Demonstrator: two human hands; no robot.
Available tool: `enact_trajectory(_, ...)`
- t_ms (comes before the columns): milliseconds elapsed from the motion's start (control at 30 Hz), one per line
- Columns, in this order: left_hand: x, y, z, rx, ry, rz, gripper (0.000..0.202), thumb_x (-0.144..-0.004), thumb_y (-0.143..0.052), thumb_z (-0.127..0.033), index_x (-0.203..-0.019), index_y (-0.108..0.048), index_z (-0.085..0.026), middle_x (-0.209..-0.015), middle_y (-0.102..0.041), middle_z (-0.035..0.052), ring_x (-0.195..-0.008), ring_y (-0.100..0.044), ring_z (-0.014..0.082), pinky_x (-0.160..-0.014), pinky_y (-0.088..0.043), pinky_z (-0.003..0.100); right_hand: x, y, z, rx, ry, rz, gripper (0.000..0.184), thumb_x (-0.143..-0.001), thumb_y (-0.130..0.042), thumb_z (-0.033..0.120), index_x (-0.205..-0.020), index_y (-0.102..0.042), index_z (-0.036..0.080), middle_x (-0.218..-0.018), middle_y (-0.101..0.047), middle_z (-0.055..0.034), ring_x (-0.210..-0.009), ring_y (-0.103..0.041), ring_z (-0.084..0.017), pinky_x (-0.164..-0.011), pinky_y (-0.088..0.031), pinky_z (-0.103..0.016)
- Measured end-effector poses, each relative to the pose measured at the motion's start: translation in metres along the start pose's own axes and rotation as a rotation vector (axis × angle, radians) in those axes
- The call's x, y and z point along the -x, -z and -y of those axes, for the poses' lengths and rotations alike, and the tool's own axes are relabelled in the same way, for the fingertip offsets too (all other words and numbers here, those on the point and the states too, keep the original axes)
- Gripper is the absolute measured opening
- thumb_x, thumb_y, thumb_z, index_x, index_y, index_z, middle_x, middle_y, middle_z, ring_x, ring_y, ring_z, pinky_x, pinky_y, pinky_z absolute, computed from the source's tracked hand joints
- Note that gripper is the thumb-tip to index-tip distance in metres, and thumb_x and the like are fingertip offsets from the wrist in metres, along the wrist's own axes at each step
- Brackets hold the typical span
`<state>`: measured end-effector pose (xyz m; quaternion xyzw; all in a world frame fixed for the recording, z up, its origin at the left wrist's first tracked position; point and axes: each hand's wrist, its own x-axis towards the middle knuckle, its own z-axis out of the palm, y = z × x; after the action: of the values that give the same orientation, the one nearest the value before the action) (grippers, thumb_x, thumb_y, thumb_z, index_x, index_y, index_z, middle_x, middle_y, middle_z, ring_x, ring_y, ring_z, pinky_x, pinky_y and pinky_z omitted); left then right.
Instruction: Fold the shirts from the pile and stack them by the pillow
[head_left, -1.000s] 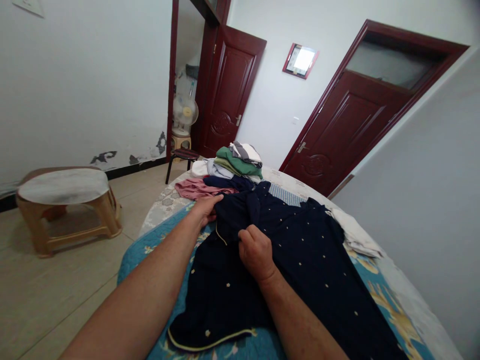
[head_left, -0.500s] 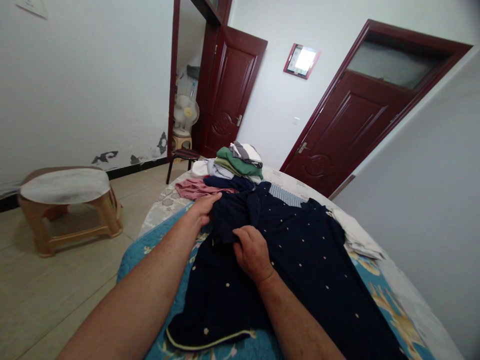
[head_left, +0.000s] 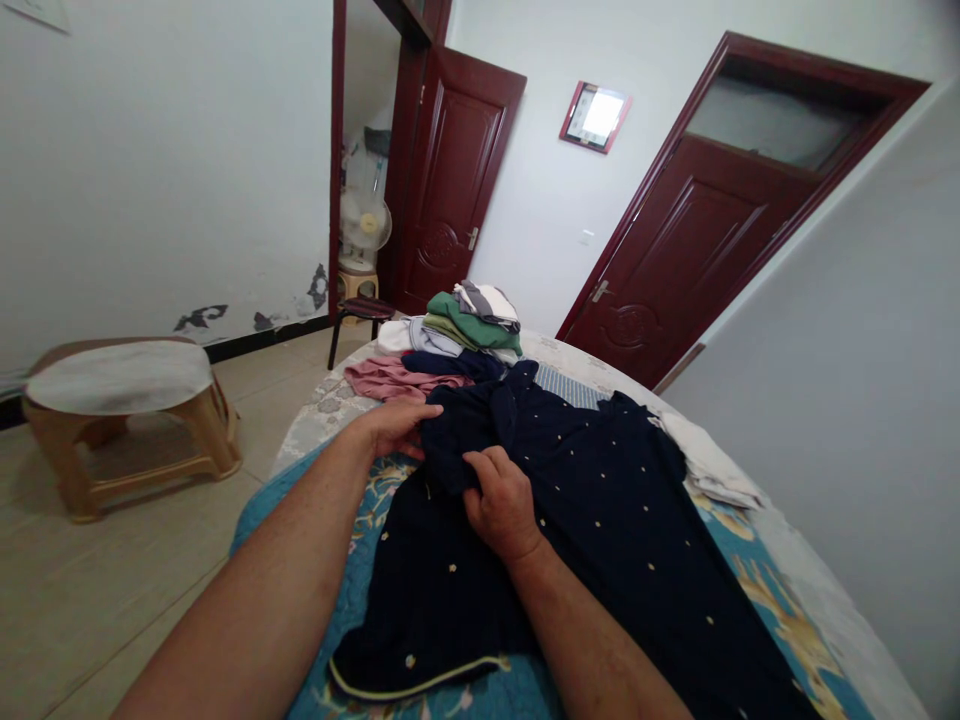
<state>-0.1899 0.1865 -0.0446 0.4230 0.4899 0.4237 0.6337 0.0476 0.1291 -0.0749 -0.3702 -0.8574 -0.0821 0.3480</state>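
Note:
A dark navy garment with small pale dots and a pale piped hem lies spread over the bed. My left hand rests at the garment's upper left edge, fingers wrapped round a fold of the cloth. My right hand sits near the garment's middle, fingers closed in a pinch on a bunched fold. Both forearms reach in from the bottom of the view.
A pile of folded clothes and a pink garment lie at the bed's far end. White cloth lies by the right wall. A low wooden stool stands on the floor at left. A fan stands beside dark red doors.
My right hand has drawn the bunched fold slightly left and toward me. My left hand has stayed on the garment's edge, shifting a little left.

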Motion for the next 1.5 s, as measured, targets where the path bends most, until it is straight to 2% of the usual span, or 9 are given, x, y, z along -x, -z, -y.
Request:
enact_trajectory(233,-0.005,-0.008,-0.001,0.013,-0.054,-0.098,0.039,-0.075,-0.079,-0.043,-0.102,-0.068,-0.018,-0.084,-0.072,0.0044,-0.071,-0.062,0.0172,-0.062,-0.052,0.028,-0.003,0.008,0.008,0.055,0.088,0.05,0.036,-0.091,-0.062,0.025,-0.126,-0.065,0.021,-0.106,-0.067,-0.0099,-0.091,-0.062,-0.024,-0.078,-0.05,-0.033)
enact_trajectory(467,-0.014,-0.021,0.003,0.046,-0.115,-0.235,0.024,-0.077,-0.076,-0.039,-0.085,-0.064,-0.019,-0.069,-0.068,0.0012,-0.058,-0.059,0.0155,-0.057,-0.047,0.028,0.004,0.006,0.023,0.014,0.096,0.062,0.028,-0.101,-0.052,0.028,-0.123,-0.068,0.02,-0.079,-0.07,-0.0056,-0.07,-0.065,-0.018,-0.068,-0.049,-0.027)
enact_trajectory(600,-0.02,-0.021,0.006,0.049,-0.149,-0.288,0.029,-0.073,-0.079,-0.043,-0.073,-0.061,-0.021,-0.065,-0.067,0.0011,-0.054,-0.059,0.0164,-0.053,-0.044,0.028,0.007,0.008,0.028,-0.191,0.089,0.16,0.046,-0.1,-0.05,0.023,-0.147,-0.054,0.021,-0.105,-0.077,-0.0093,-0.086,-0.072,-0.019,-0.078,-0.056,-0.029)
enact_trajectory(700,-0.02,-0.018,0.005,0.048,-0.17,-0.302,0.036,-0.073,-0.077,-0.051,-0.069,-0.06,-0.02,-0.063,-0.065,0.0016,-0.052,-0.056,0.0153,-0.051,-0.041,0.027,0.005,0.008,0.03,-0.31,0.038,0.211,0.058,-0.097,-0.052,0.019,-0.154,-0.045,0.022,-0.126,-0.07,-0.0115,-0.102,-0.071,-0.021,-0.085,-0.059,-0.031)
enact_trajectory(833,-0.01,-0.008,-0.003,-0.079,-0.114,-0.252,0.052,-0.073,-0.072,-0.069,-0.086,-0.069,-0.019,-0.067,-0.068,0.0031,-0.052,-0.056,0.0153,-0.049,-0.038,0.026,0.005,0.005,0.029,-0.388,-0.015,0.256,0.065,-0.095,-0.054,0.017,-0.158,-0.039,0.023,-0.132,-0.063,-0.0123,-0.097,-0.071,-0.019,-0.088,-0.06,-0.033)
enact_trajectory(933,0.004,0.0,-0.01,-0.319,-0.021,-0.164,0.066,-0.073,-0.065,-0.082,-0.09,-0.07,-0.018,-0.058,-0.061,0.0022,-0.043,-0.049,0.0142,-0.042,-0.028,0.026,0.007,0.003,0.026,-0.378,-0.028,0.217,0.069,-0.095,-0.054,0.018,-0.161,-0.035,0.025,-0.151,-0.05,-0.0141,-0.121,-0.065,-0.023,-0.102,-0.057,-0.038)
enact_trajectory(1067,0.018,0.003,-0.014,-0.394,0.136,-0.001,0.073,-0.069,-0.064,-0.086,-0.099,-0.07,-0.019,-0.064,-0.068,0.0077,-0.052,-0.064,0.0236,-0.043,-0.034,0.028,0.007,0.004,0.025,-0.337,0.0,0.157,0.074,-0.096,-0.054,0.018,-0.164,-0.027,0.025,-0.162,-0.038,-0.0136,-0.149,-0.04,-0.028,-0.119,-0.043,-0.046)
enact_trajectory(1267,0.018,0.003,-0.01,-0.268,0.145,0.137,0.058,-0.071,-0.077,-0.07,-0.101,-0.067,-0.022,-0.071,-0.071,0.0052,-0.055,-0.065,0.0186,-0.046,-0.042,0.024,0.006,0.005,0.027,-0.353,0.069,0.225,0.081,-0.093,-0.058,0.017,-0.166,-0.023,0.024,-0.166,-0.031,-0.0142,-0.152,-0.036,-0.028,-0.121,-0.041,-0.046)
enact_trajectory(1500,0.009,0.015,-0.004,-0.046,0.05,0.115,0.059,-0.064,-0.089,-0.046,-0.112,-0.063,-0.024,-0.09,-0.075,0.0029,-0.071,-0.069,0.0186,-0.064,-0.057,0.031,0.005,0.006,0.026,-0.379,0.141,0.28,0.073,-0.093,-0.06,0.021,-0.161,-0.035,0.022,-0.165,-0.033,-0.014,-0.151,-0.035,-0.026,-0.123,-0.037,-0.044)
